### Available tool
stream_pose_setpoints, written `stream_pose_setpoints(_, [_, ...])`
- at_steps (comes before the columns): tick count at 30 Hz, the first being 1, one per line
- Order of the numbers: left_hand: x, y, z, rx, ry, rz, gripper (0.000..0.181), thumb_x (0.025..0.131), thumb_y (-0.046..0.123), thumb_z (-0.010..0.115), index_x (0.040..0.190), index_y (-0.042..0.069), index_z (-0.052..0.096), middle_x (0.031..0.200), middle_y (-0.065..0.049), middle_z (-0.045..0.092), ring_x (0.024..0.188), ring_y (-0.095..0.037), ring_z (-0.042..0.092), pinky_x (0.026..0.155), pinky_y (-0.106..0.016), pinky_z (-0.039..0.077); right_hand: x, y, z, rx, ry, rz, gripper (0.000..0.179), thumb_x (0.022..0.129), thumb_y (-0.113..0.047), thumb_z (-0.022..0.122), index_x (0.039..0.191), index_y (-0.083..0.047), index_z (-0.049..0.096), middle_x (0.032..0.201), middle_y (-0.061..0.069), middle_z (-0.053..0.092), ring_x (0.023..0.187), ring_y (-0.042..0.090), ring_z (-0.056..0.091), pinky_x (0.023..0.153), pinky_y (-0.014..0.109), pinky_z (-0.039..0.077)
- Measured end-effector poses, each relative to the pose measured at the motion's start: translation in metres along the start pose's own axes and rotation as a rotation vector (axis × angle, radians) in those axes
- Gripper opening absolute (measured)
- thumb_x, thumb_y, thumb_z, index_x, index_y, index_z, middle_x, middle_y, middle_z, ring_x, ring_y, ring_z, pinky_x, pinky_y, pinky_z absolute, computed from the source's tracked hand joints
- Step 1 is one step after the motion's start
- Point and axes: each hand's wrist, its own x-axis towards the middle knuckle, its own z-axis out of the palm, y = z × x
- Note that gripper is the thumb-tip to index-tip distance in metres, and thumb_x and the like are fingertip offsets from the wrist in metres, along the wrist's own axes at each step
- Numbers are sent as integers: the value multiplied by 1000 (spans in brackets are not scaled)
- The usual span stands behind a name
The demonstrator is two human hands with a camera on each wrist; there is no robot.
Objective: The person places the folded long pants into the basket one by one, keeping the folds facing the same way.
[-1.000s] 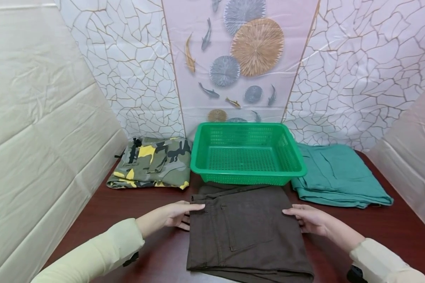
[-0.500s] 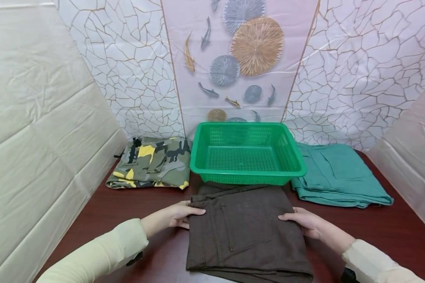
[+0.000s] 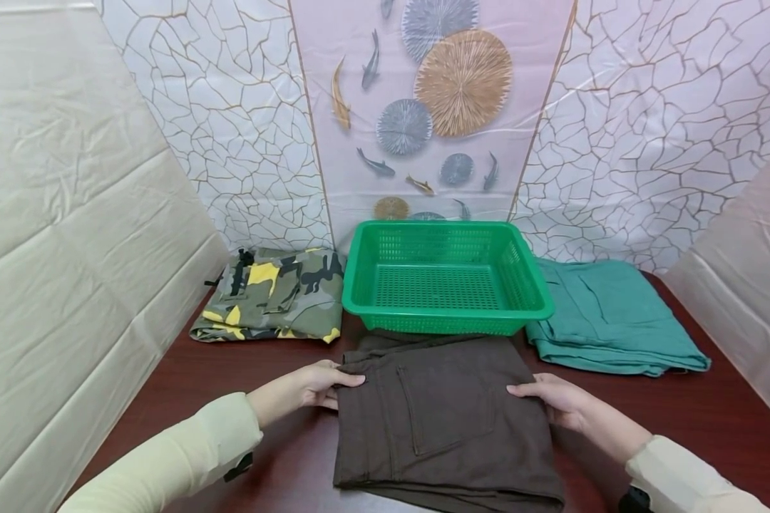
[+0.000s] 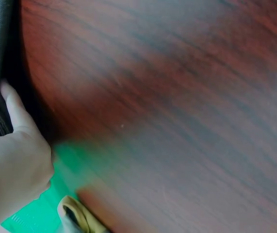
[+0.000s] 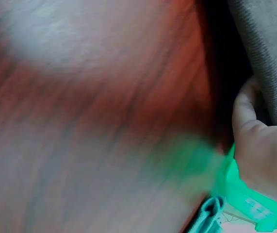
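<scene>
Folded dark brown trousers (image 3: 449, 420) lie on the table in front of the basket, a pocket outline facing up. At their left edge my left hand (image 3: 317, 385) grips the cloth, thumb on top and fingers beneath. My right hand (image 3: 561, 402) pinches the right edge the same way, its thumb over the upper layer. In the left wrist view the left hand (image 4: 19, 155) has its fingers under the layered edge. From the right wrist view, the right hand (image 5: 264, 150) has fingers tucked under the fabric (image 5: 274, 53); the fingertips are hidden.
A green plastic basket (image 3: 449, 324) with nothing in it stands just behind the trousers. Folded camouflage clothing (image 3: 276, 296) in grey and yellow lies to its left, a folded teal garment (image 3: 616, 313) to its right. Cloth walls (image 3: 90, 249) border the dark red table (image 3: 282, 442).
The right thumb has moved inward onto the brown cloth, and the right hand now grips its edge. The left hand has closed more firmly on its side. The trousers have barely shifted.
</scene>
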Motion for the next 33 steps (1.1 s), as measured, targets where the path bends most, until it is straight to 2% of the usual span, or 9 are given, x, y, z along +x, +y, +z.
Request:
stream_pose_setpoints(7, [-8, 7, -4, -9, -18, 24, 23, 91, 13, 61, 113, 3, 62, 78, 1, 72, 72, -10, 70, 74, -32, 58, -6, -11, 5, -33, 36, 6, 10, 94, -19, 56, 101, -15, 63, 91, -5, 70, 86, 10, 67, 80, 29, 55])
stream_pose_setpoints(12, [-14, 11, -4, -6, -23, 40, 25, 92, 12, 61, 115, 2, 62, 77, 2, 72, 71, -9, 70, 73, -30, 58, -10, -13, 7, -43, 62, 23, 15, 94, -19, 57, 106, -12, 61, 93, -5, 70, 87, 10, 67, 82, 31, 54])
stream_pose_setpoints(18, [-21, 19, -3, 15, -32, 60, 22, 91, 14, 62, 111, 3, 65, 79, 2, 73, 73, -8, 70, 76, -31, 57, -18, -19, 7, -23, 54, 17, 15, 95, -20, 56, 108, -14, 60, 95, -4, 69, 89, 12, 67, 83, 32, 54])
stream_pose_setpoints(26, [-34, 34, -3, 43, -25, 71, 33, 92, 13, 61, 122, 0, 59, 85, 1, 72, 78, -10, 70, 81, -34, 56, -26, -33, 13, -22, 60, 10, 16, 95, -21, 54, 109, -13, 58, 97, -3, 69, 90, 13, 67, 83, 32, 54])
stream_pose_setpoints(33, [-46, 47, -7, 59, -29, 88, 48, 92, 14, 61, 136, 1, 46, 91, 2, 71, 82, -10, 69, 86, -37, 55, -33, -47, 20, -48, 103, -7, 15, 95, -22, 55, 107, -15, 60, 96, -6, 69, 89, 10, 67, 82, 31, 54])
